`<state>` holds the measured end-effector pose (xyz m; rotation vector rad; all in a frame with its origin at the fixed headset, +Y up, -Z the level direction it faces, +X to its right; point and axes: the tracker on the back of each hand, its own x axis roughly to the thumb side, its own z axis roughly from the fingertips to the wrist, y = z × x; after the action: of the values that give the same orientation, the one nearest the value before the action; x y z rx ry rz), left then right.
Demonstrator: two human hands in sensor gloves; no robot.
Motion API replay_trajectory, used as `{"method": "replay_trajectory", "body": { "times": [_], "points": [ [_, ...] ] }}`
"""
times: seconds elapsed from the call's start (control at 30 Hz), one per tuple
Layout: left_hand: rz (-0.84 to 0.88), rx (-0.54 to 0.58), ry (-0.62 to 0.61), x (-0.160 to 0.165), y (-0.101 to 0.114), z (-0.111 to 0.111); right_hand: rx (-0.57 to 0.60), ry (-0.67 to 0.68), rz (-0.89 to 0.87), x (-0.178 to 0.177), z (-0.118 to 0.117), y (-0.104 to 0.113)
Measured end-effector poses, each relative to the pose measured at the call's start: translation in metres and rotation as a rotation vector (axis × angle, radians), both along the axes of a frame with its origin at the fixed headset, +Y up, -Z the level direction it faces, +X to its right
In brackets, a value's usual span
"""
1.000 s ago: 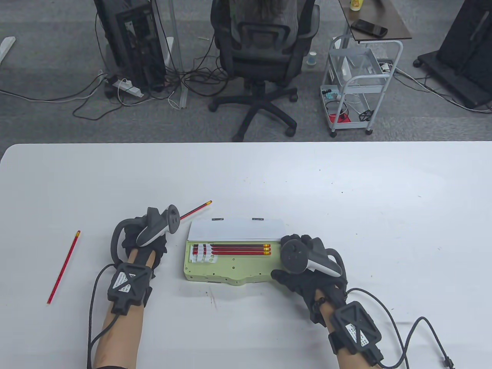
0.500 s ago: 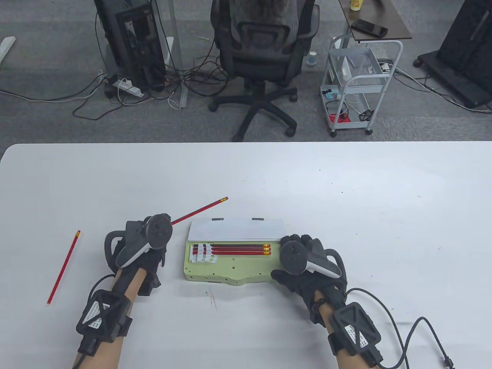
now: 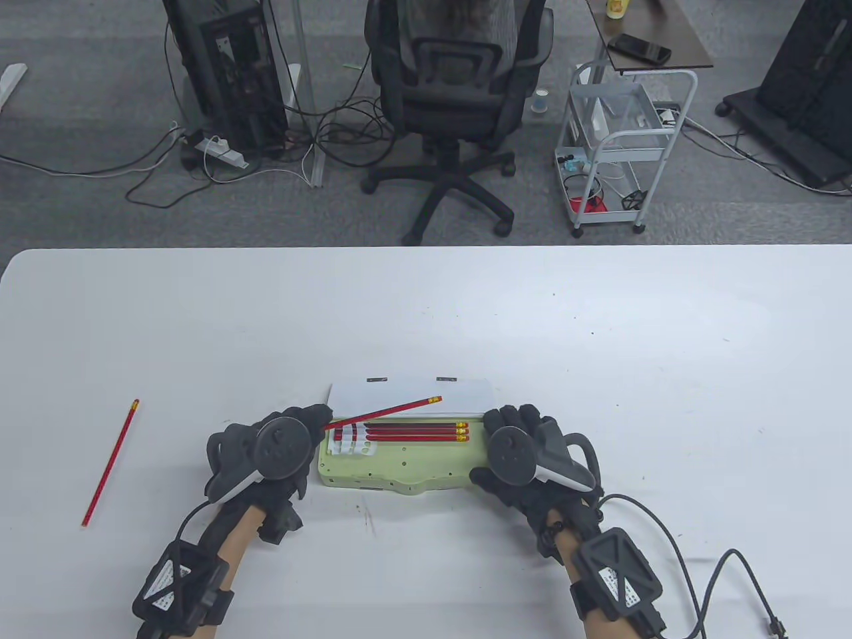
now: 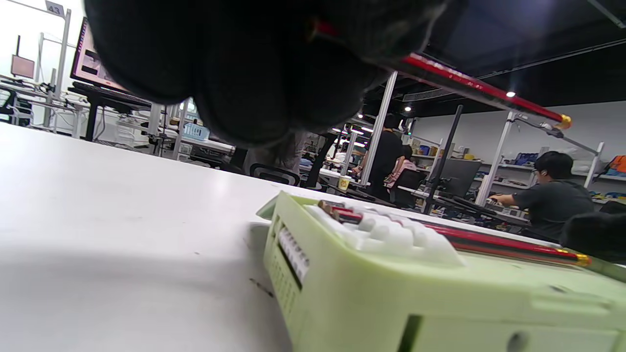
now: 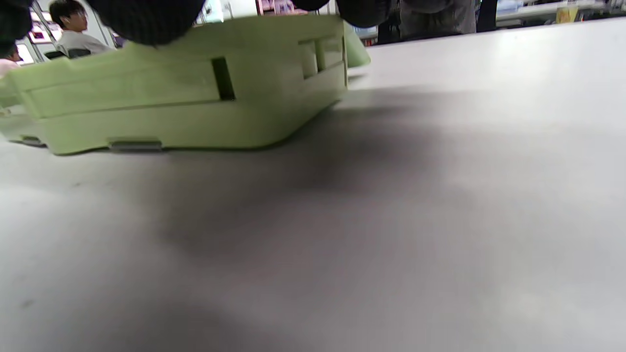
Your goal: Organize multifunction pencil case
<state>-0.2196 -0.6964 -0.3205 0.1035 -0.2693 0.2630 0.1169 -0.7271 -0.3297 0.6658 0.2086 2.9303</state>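
The pale green pencil case [image 3: 399, 456] lies open at the lower middle of the table view on the white worktop [image 3: 599, 346], its white lid [image 3: 409, 394] folded back toward the top of the frame. Three red pencils [image 3: 413, 432] lie side by side in the tray, their tips under a white holder [image 3: 351, 439] at the case's left end and their erasers toward the right. The left hand [image 3: 283, 442] has moved down and to the right since half a second ago and now sits just beside the case's left end; its fingers pinch one end of a fourth red pencil [image 3: 386, 411]. That pencil, which earlier pointed away above the upper left corner of the lid, now slants over the lid and the tray, eraser end up and to the right; in the left wrist view it shows clear above the case [image 4: 440, 303]. The right hand [image 3: 522, 452] stays at the case's right end, fingers curled over its edge and thumb against the near corner, as before. A further red pencil [image 3: 110, 462] lies unmoved on the worktop at the far left, well apart from the case.
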Motion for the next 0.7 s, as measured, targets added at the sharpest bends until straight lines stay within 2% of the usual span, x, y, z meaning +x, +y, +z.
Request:
{"method": "replay_trajectory", "body": {
  "times": [0.13,0.3,0.47,0.7],
  "points": [
    [0.026,-0.015,-0.023,0.001,-0.002,0.001,0.166,-0.002,-0.09,0.003,0.007,0.015],
    [0.006,-0.032,-0.062,0.009,-0.005,0.003,0.307,0.018,-0.186,0.002,0.018,0.028],
    [0.01,-0.026,-0.105,0.017,-0.004,0.006,0.357,0.054,-0.222,-0.004,0.023,0.032],
    [0.005,-0.003,-0.143,0.027,-0.002,0.01,0.361,0.091,-0.217,-0.015,0.026,0.031]
  ]
}}
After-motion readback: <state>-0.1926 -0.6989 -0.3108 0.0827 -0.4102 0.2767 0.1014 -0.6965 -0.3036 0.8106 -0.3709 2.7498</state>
